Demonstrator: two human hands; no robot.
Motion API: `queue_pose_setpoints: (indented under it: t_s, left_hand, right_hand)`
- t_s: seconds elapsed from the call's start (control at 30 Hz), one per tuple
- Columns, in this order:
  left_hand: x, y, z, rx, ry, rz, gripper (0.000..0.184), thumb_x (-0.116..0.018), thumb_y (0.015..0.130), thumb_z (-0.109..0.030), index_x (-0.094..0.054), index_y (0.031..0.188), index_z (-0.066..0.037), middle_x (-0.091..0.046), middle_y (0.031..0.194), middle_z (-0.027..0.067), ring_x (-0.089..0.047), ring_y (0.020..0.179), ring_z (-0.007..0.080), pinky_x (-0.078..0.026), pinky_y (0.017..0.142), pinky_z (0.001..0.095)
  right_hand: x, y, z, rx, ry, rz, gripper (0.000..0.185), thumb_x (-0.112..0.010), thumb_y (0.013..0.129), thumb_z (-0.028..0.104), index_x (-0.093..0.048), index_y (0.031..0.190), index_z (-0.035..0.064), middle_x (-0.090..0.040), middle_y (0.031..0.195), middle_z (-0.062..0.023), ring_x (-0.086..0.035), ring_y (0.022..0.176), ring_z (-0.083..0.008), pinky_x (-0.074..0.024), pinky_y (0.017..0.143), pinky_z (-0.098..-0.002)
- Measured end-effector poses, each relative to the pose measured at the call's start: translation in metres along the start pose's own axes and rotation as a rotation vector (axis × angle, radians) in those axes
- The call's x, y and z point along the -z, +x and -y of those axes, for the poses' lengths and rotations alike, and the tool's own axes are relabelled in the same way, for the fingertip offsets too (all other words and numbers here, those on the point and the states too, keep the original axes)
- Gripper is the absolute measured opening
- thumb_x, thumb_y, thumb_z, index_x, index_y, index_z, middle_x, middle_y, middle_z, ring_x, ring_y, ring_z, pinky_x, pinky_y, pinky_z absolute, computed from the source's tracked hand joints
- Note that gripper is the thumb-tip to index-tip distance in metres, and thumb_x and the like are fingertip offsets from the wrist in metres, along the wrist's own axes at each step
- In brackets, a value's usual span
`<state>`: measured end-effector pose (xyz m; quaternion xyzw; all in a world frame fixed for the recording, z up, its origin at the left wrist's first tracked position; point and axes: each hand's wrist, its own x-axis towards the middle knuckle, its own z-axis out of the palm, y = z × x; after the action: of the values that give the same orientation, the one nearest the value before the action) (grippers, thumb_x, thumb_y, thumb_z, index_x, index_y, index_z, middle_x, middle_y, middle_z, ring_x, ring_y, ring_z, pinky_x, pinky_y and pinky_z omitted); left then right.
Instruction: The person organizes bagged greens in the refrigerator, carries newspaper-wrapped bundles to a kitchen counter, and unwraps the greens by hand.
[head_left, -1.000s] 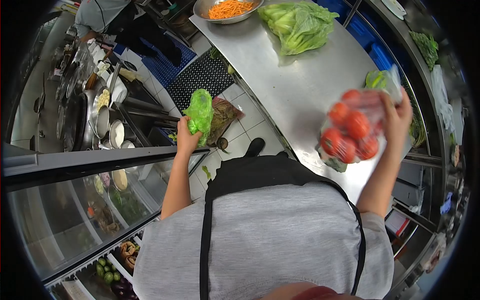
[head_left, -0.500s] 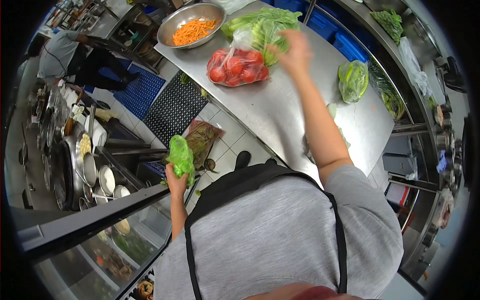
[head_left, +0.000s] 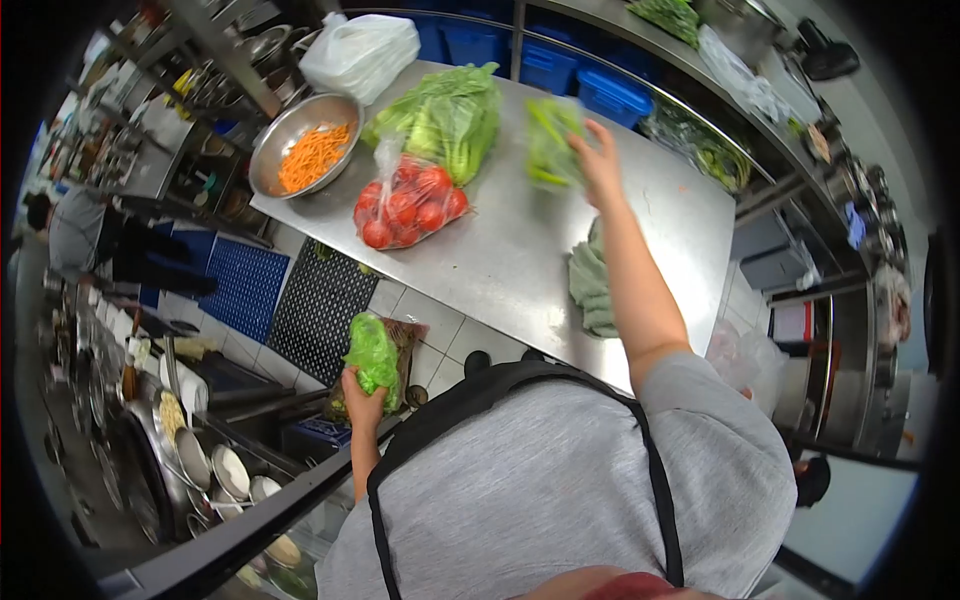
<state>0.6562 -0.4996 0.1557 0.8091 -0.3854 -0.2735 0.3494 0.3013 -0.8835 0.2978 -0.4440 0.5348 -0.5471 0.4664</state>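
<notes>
My right hand (head_left: 598,165) grips the side of a clear plastic bag of long green vegetables (head_left: 553,143), blurred by motion above the steel table; their exact kind is not clear. Low on the left, my left hand (head_left: 364,395) is closed around a bright green plastic bag (head_left: 372,352) whose contents I cannot make out. A clear bag of tomatoes (head_left: 405,205) lies on the table near its front left edge. Behind it rests a bagged head of leafy greens (head_left: 450,120).
The steel table (head_left: 520,250) also holds a metal bowl (head_left: 262,165) of carrot strips, a white plastic bag (head_left: 362,52) and a grey-green cloth (head_left: 592,280). Blue bins (head_left: 612,95) stand behind. A brown-filled bag (head_left: 400,345) is beyond my left hand. Another person (head_left: 85,230) is far left.
My right hand has taken hold of the bag of green vegetables from the table's right side and moved it left. My left hand still holds the green bag. The view has shifted.
</notes>
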Motion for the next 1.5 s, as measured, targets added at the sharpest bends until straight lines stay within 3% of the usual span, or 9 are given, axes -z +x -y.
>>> queue_pose_setpoints:
  t_s: [0.1, 0.2, 0.33, 0.47, 0.8, 1.03, 1.27, 1.43, 1.5]
  left_hand:
    - [-0.013, 0.026, -0.029, -0.118, 0.142, 0.328, 0.057, -0.067, 0.059, -0.008, -0.044, 0.111, -0.003, -0.050, 0.107, 0.0199, -0.048, 0.103, 0.0342, -0.039, 0.089, 0.0375]
    - [-0.033, 0.052, -0.080, -0.284, 0.324, 0.759, 0.056, -0.069, 0.060, -0.008, -0.046, 0.111, -0.004, -0.052, 0.107, 0.0198, -0.050, 0.103, 0.0333, -0.040, 0.088, 0.0367]
    - [-0.038, 0.059, -0.200, -0.478, 0.405, 1.177, 0.054, -0.071, 0.060, -0.009, -0.047, 0.109, -0.005, -0.053, 0.107, 0.0187, -0.051, 0.102, 0.0326, -0.041, 0.087, 0.0350]
    - [-0.039, 0.052, -0.282, -0.767, 0.291, 1.333, 0.050, -0.070, 0.059, -0.008, -0.047, 0.103, -0.005, -0.050, 0.094, 0.0123, -0.052, 0.092, 0.0275, -0.041, 0.081, 0.0330]
    - [-0.157, -0.133, -0.309, -0.683, -0.647, 1.229, 0.058, -0.074, 0.063, -0.008, -0.042, 0.112, -0.007, -0.040, 0.124, 0.0117, -0.040, 0.116, 0.0232, -0.032, 0.099, 0.0359]
    - [-0.245, -0.305, -0.288, -1.325, 0.143, 1.377, 0.087, -0.066, 0.061, -0.009, -0.026, 0.138, -0.008, -0.042, 0.129, 0.0133, -0.036, 0.118, 0.0351, -0.029, 0.099, 0.0411]
    - [-0.283, -0.394, -0.306, -1.328, 0.034, 1.562, 0.092, -0.070, 0.068, -0.022, -0.018, 0.142, -0.011, -0.026, 0.144, 0.0133, -0.030, 0.126, 0.0331, -0.021, 0.103, 0.0413]
    - [-0.310, -0.372, -0.326, -1.084, -0.050, 1.353, 0.085, -0.071, 0.072, -0.013, -0.021, 0.141, -0.013, -0.021, 0.145, 0.0089, -0.041, 0.119, 0.0248, -0.041, 0.088, 0.0364]
    - [-0.330, -0.336, -0.342, -1.132, 0.054, 1.155, 0.076, -0.070, 0.072, -0.011, -0.031, 0.137, -0.011, -0.025, 0.143, 0.0128, -0.032, 0.127, 0.0290, -0.035, 0.098, 0.0425]
  right_hand:
    - [-0.052, -0.017, 0.020, -0.215, -0.041, 0.283, 0.057, -0.051, 0.086, 0.049, -0.040, 0.130, 0.0141, -0.041, 0.132, -0.0100, -0.039, 0.119, -0.0265, -0.0346, 0.095, -0.0397]
    - [-0.071, -0.028, -0.033, 0.218, -0.580, 0.392, 0.058, -0.062, 0.080, 0.046, -0.045, 0.126, 0.0163, -0.041, 0.130, -0.0131, -0.040, 0.119, -0.0299, -0.0377, 0.094, -0.0425]
    - [-0.010, -0.125, -0.003, 0.338, -0.375, 0.587, 0.061, -0.066, 0.076, 0.045, -0.048, 0.124, 0.0118, -0.039, 0.132, -0.0147, -0.041, 0.119, -0.0289, -0.0407, 0.093, -0.0403]
    - [0.048, -0.207, 0.024, 0.060, -0.339, 0.752, 0.071, -0.071, 0.073, 0.041, -0.040, 0.131, 0.0127, -0.038, 0.133, -0.0140, -0.038, 0.122, -0.0298, -0.0355, 0.098, -0.0407]
    - [0.155, -0.350, 0.025, 0.056, 0.314, 0.105, 0.105, -0.080, 0.065, 0.027, -0.010, 0.143, 0.0157, -0.034, 0.134, -0.0133, -0.034, 0.125, -0.0258, -0.0304, 0.103, -0.0375]
    - [0.313, -0.482, -0.046, -0.336, 0.889, -0.190, 0.065, -0.062, 0.074, 0.002, -0.033, 0.131, 0.0076, -0.048, 0.118, -0.0084, -0.050, 0.109, -0.0189, -0.0428, 0.091, -0.0325]
    - [0.419, -0.525, -0.057, -0.256, 0.825, -0.259, 0.056, -0.060, 0.072, -0.003, -0.041, 0.124, 0.0053, -0.054, 0.113, -0.0087, -0.054, 0.105, -0.0204, -0.0443, 0.090, -0.0330]
    - [0.491, -0.497, -0.057, -0.068, 0.795, -0.260, 0.055, -0.061, 0.069, -0.003, -0.041, 0.119, 0.0096, -0.052, 0.118, -0.0107, -0.050, 0.111, -0.0240, -0.0427, 0.093, -0.0371]
    - [0.521, -0.489, -0.055, -0.060, 0.740, -0.317, 0.053, -0.061, 0.069, -0.003, -0.041, 0.117, 0.0104, -0.051, 0.118, -0.0113, -0.049, 0.112, -0.0250, -0.0420, 0.094, -0.0379]
